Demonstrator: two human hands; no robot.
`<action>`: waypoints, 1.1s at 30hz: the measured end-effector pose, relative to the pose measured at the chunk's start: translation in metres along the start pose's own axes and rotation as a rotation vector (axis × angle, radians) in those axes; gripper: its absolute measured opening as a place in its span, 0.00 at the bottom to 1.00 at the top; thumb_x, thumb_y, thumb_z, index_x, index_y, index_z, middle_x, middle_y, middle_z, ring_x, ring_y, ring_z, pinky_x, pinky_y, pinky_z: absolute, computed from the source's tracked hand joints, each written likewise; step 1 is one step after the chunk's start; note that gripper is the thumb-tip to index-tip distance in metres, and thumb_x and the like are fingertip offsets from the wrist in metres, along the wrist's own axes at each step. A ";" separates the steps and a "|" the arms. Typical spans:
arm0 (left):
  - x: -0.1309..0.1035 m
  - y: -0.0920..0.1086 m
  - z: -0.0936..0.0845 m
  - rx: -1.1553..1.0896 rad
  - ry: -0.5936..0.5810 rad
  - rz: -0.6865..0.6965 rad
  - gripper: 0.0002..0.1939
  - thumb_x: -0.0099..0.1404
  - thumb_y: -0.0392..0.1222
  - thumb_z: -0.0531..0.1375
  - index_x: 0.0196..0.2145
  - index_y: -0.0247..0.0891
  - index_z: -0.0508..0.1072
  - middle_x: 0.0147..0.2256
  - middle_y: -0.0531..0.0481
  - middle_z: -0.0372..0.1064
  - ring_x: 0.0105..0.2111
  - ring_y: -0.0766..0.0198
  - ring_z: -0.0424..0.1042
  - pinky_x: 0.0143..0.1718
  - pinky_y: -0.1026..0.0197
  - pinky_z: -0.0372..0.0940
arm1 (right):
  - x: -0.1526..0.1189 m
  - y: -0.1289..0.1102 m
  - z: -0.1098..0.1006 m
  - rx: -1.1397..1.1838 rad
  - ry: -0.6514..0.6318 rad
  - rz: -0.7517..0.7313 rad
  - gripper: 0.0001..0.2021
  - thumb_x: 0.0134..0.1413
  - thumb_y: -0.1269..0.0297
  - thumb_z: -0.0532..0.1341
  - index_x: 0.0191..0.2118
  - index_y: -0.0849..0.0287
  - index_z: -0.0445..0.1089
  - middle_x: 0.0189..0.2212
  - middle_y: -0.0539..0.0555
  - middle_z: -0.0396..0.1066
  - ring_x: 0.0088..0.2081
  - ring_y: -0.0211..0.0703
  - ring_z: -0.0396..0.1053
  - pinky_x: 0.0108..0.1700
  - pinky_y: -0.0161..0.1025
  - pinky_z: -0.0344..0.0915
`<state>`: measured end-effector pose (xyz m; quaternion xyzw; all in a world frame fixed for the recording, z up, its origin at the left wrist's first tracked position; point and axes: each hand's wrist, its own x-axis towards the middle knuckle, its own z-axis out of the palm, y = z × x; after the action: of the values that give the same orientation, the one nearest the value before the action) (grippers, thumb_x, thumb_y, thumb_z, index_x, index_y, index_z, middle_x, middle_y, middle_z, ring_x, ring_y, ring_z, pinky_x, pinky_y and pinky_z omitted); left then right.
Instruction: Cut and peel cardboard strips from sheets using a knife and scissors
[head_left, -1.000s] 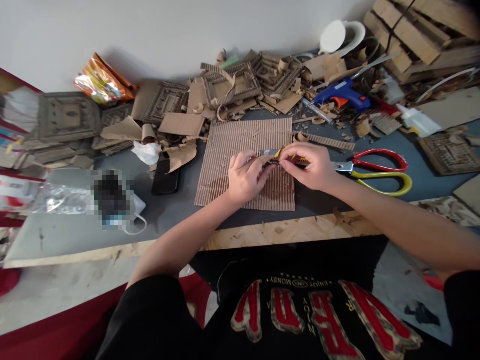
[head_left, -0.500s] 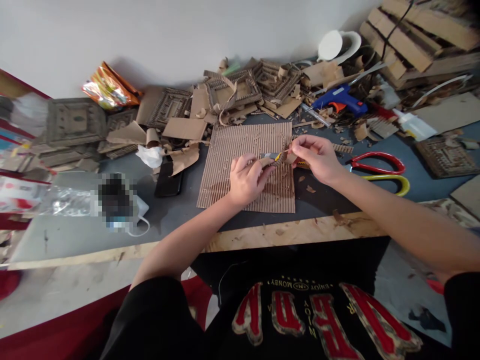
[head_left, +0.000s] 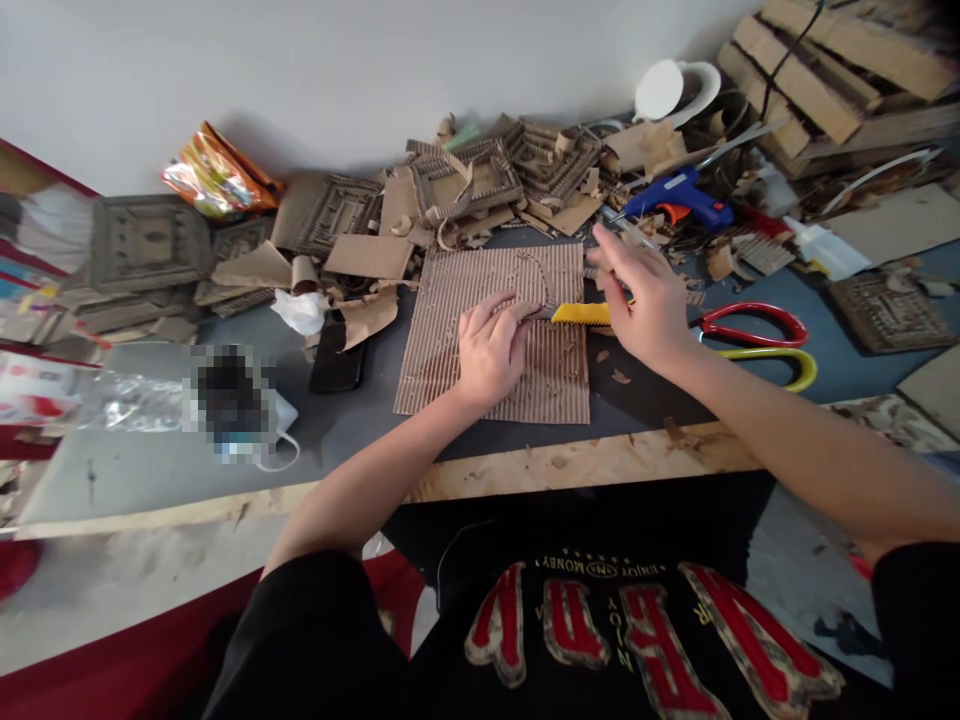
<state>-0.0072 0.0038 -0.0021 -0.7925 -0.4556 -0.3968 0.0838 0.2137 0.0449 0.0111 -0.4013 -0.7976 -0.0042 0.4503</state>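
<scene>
My left hand (head_left: pixel 491 350) is over the corrugated cardboard sheet (head_left: pixel 457 290), its thumb and fingers pinching a narrow cardboard strip (head_left: pixel 531 311). From the strip's end, a thin curled piece (head_left: pixel 541 268) arches upward. A utility knife (head_left: pixel 581 314) with a yellow handle lies across the sheet's right side, just right of the pinched strip. My right hand (head_left: pixel 649 300) is raised beside the sheet's right edge, near the knife's handle end. Its fingers are apart and slightly blurred, and I see nothing held in them.
Scissors (head_left: pixel 761 345) with red and yellow handles lie right of my right hand. Farther back sit a blue glue gun (head_left: pixel 679 198), a glue bottle (head_left: pixel 832 248) and stacked cardboard frames (head_left: pixel 469 180). A black phone (head_left: pixel 336 362) lies left, with scraps around it.
My right hand has let go of the small cardboard piece and moved right and up, its fingers spreading. More of the yellow knife shows. My left hand has stayed in place.
</scene>
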 end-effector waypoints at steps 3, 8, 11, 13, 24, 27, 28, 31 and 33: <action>0.011 -0.004 -0.013 -0.212 0.056 -0.143 0.10 0.73 0.43 0.52 0.43 0.39 0.71 0.39 0.48 0.77 0.38 0.63 0.76 0.40 0.57 0.68 | -0.003 0.000 0.000 -0.077 0.010 0.023 0.25 0.63 0.64 0.57 0.65 0.49 0.60 0.37 0.53 0.77 0.39 0.47 0.74 0.49 0.48 0.72; 0.058 -0.062 -0.056 -0.457 0.321 -0.353 0.14 0.69 0.53 0.58 0.44 0.41 0.69 0.37 0.53 0.76 0.25 0.73 0.69 0.23 0.66 0.68 | -0.003 0.012 0.001 -0.200 -0.030 0.033 0.18 0.60 0.65 0.59 0.56 0.52 0.70 0.52 0.58 0.71 0.54 0.57 0.67 0.57 0.58 0.65; 0.081 -0.117 -0.068 -0.397 0.199 -0.568 0.15 0.68 0.49 0.59 0.47 0.36 0.68 0.37 0.54 0.76 0.27 0.78 0.70 0.27 0.72 0.66 | -0.001 0.013 0.001 -0.189 -0.114 0.035 0.17 0.58 0.60 0.61 0.52 0.57 0.72 0.55 0.62 0.68 0.56 0.60 0.65 0.57 0.59 0.64; 0.086 -0.145 -0.069 -0.441 0.035 -0.767 0.14 0.66 0.43 0.62 0.47 0.35 0.69 0.38 0.52 0.76 0.29 0.77 0.72 0.27 0.73 0.64 | 0.000 0.009 0.001 -0.128 -0.233 -0.011 0.18 0.57 0.56 0.62 0.49 0.60 0.74 0.49 0.61 0.72 0.51 0.57 0.69 0.54 0.56 0.67; 0.068 -0.154 -0.074 -0.789 -0.062 -1.072 0.11 0.61 0.27 0.54 0.37 0.40 0.71 0.36 0.54 0.75 0.25 0.73 0.67 0.23 0.69 0.61 | -0.003 0.006 0.003 -0.251 -0.304 0.094 0.14 0.61 0.60 0.58 0.46 0.62 0.73 0.48 0.60 0.71 0.51 0.56 0.66 0.52 0.53 0.64; 0.072 -0.159 -0.074 -0.818 -0.091 -1.072 0.12 0.58 0.32 0.57 0.40 0.42 0.71 0.32 0.57 0.72 0.21 0.74 0.57 0.19 0.68 0.50 | -0.003 0.009 0.002 -0.281 -0.298 0.127 0.13 0.59 0.59 0.60 0.46 0.61 0.73 0.50 0.60 0.70 0.52 0.58 0.65 0.53 0.54 0.63; 0.074 -0.162 -0.073 -0.801 -0.066 -1.090 0.11 0.58 0.35 0.58 0.40 0.42 0.70 0.32 0.57 0.71 0.21 0.74 0.56 0.19 0.68 0.48 | -0.003 0.009 0.001 -0.284 -0.305 0.133 0.13 0.58 0.59 0.61 0.45 0.60 0.73 0.50 0.60 0.69 0.52 0.58 0.65 0.53 0.54 0.62; 0.079 -0.173 -0.068 -0.678 0.059 -1.118 0.08 0.61 0.45 0.58 0.38 0.40 0.67 0.34 0.58 0.70 0.27 0.73 0.58 0.24 0.69 0.51 | -0.003 0.010 0.001 -0.280 -0.316 0.149 0.13 0.58 0.60 0.60 0.45 0.60 0.74 0.51 0.60 0.69 0.53 0.59 0.64 0.53 0.55 0.62; 0.082 -0.182 -0.067 -0.586 0.075 -1.111 0.10 0.61 0.47 0.57 0.37 0.40 0.64 0.36 0.59 0.70 0.32 0.73 0.62 0.28 0.69 0.55 | -0.004 0.010 0.002 -0.270 -0.309 0.162 0.13 0.57 0.61 0.60 0.45 0.59 0.74 0.51 0.61 0.68 0.54 0.60 0.64 0.53 0.55 0.62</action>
<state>-0.1659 0.1283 0.0589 -0.4129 -0.6684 -0.5170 -0.3398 0.2193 0.0498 0.0036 -0.5167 -0.8144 -0.0131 0.2636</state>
